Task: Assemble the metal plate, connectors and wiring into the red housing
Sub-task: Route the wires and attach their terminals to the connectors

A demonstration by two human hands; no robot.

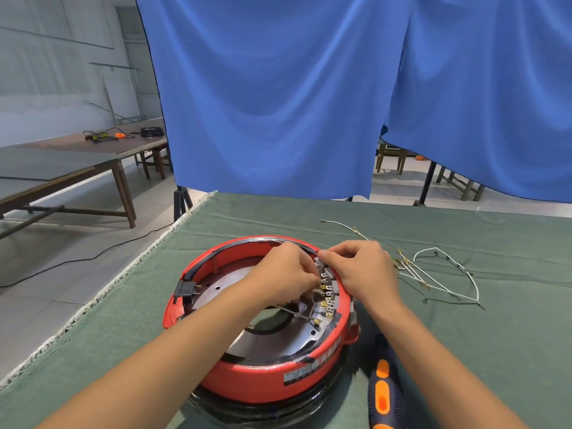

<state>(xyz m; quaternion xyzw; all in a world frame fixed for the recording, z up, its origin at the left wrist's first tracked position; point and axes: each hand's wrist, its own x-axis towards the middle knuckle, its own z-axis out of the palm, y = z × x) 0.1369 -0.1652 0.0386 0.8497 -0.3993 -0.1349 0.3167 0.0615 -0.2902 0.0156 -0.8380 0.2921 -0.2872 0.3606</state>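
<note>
The round red housing [247, 376] lies on the green cloth with a silver metal plate [269, 342] seated inside it. Along its right inner rim runs a row of brass and silver connectors [327, 300] with white wires [297, 312] leading inward. My left hand [284, 274] reaches over the plate, its fingertips pinched on a connector at that row. My right hand [362, 267] rests on the right rim, thumb and forefinger pinched on the top of the connector block [320, 261]. A black socket [185, 289] sits at the housing's left edge.
Loose white wires with brass terminals [439, 274] lie on the cloth right of the housing. A dark blue and orange screwdriver [383, 388] lies near the front right. The green table [464, 351] ends at a frayed left edge. Blue curtains [278, 103] hang behind.
</note>
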